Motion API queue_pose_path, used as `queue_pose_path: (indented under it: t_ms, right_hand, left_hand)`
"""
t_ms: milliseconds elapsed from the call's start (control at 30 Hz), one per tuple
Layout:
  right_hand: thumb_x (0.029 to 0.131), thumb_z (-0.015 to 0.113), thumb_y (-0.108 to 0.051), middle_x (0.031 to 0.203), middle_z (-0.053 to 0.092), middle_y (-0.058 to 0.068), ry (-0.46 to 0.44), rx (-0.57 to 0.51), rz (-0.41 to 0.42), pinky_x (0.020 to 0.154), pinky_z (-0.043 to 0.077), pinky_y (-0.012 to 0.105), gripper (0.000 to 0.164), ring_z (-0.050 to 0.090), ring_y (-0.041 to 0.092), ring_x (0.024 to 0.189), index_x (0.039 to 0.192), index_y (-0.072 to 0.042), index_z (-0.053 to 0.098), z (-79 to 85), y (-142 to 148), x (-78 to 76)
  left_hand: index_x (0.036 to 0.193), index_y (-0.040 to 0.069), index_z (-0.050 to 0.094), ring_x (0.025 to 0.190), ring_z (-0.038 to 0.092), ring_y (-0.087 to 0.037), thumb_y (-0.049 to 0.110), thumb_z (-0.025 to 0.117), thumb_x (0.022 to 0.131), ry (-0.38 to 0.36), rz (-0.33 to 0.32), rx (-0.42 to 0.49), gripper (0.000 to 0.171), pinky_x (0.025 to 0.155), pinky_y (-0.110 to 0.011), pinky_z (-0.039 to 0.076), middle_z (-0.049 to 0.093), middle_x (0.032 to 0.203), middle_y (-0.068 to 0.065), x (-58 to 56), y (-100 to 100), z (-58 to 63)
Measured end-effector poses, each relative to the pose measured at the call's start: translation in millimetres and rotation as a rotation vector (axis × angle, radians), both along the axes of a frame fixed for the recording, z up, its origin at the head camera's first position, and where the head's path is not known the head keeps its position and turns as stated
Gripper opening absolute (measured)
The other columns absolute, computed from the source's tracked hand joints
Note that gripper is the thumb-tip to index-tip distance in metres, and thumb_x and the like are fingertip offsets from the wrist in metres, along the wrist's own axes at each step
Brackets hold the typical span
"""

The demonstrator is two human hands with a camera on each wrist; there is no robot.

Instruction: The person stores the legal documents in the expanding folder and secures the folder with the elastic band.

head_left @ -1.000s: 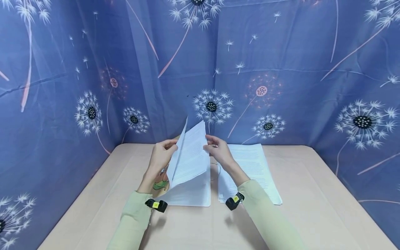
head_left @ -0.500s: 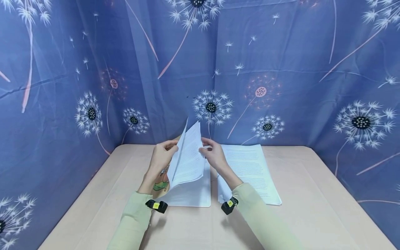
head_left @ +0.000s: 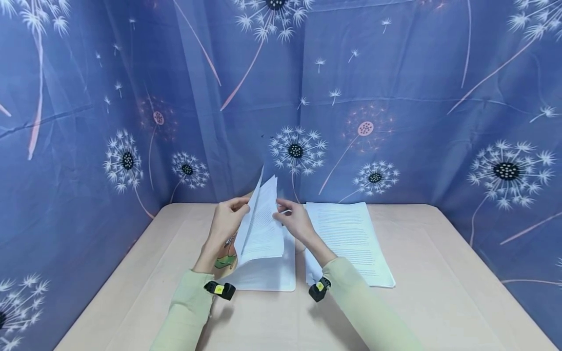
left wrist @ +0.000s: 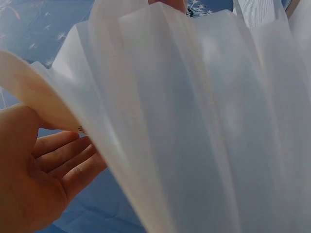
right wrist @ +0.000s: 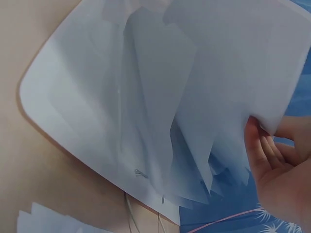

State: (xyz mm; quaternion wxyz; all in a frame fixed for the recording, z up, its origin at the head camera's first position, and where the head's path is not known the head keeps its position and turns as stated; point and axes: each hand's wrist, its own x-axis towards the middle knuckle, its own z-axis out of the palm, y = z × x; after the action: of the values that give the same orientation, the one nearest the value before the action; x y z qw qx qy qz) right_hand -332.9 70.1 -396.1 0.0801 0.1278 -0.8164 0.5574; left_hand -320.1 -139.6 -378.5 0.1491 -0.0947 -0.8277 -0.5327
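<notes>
A folder with a tan cover (head_left: 226, 258), printed in orange and green, stands partly opened, its white inner panel (head_left: 268, 280) flat on the table. My left hand (head_left: 225, 219) holds the raised cover by its edge; the left wrist view has the thumb over the cover (left wrist: 36, 90) and the fingers behind. Several printed sheets (head_left: 265, 229) fan up from the folder. At their right edge my right hand (head_left: 297, 223) pinches them between thumb and fingers. Thin cords (right wrist: 129, 211) hang from the folder's edge in the right wrist view.
Right of the folder lies a stack of printed paper (head_left: 349, 243), partly under my right forearm. The pale table (head_left: 421, 292) ends at a blue dandelion-patterned curtain (head_left: 246, 122) behind and at both sides.
My right hand has moved left and slightly down, bringing the printed sheets' edge toward the cover. The left hand stays in place on the cover.
</notes>
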Motion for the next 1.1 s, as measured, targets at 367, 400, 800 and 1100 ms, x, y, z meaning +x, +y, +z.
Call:
queue_pose_path:
  t_ms: [367,400,800,1100]
  right_hand:
    - [0.088,0.068,-0.001,0.099,0.069,0.017,0.017,0.085,0.085,0.061,0.056,0.027,0.051,0.072,0.028,0.088,0.137,0.005,0.055,3.3,-7,-2.1]
    - [0.088,0.067,-0.001,0.099,0.069,0.017,0.02,0.094,0.088,0.061,0.056,0.027,0.051,0.072,0.027,0.088,0.137,0.005,0.055,3.2,-8,-2.5]
    - [0.088,0.07,-0.006,0.098,0.073,0.013,0.03,0.18,0.076,0.059,0.051,0.022,0.051,0.066,0.014,0.073,0.136,0.002,0.058,3.9,-17,-5.4]
    - [0.089,0.071,-0.011,0.101,0.073,0.011,0.02,0.234,0.074,0.066,0.048,0.023,0.051,0.065,0.019,0.084,0.137,-0.002,0.059,8.3,-24,-1.9]
  left_hand:
    - [0.119,0.011,0.073,0.038,0.031,-0.005,0.022,0.058,0.094,0.02,-0.007,-0.014,0.031,0.06,-0.03,0.042,0.076,0.101,-0.007,0.0,2,1.3]
    - [0.118,0.011,0.074,0.038,0.032,-0.006,0.022,0.058,0.094,0.023,-0.005,-0.016,0.031,0.06,-0.031,0.043,0.076,0.101,-0.007,-0.2,2,1.2]
    - [0.117,0.011,0.074,0.056,0.051,-0.007,0.021,0.058,0.094,0.031,0.003,-0.024,0.03,0.072,-0.031,0.049,0.077,0.102,-0.005,-2.2,3,-0.5]
    - [0.118,0.011,0.074,0.039,0.03,-0.008,0.022,0.058,0.093,0.025,0.004,-0.007,0.031,0.063,-0.029,0.044,0.077,0.101,-0.006,-2.2,1,-0.7]
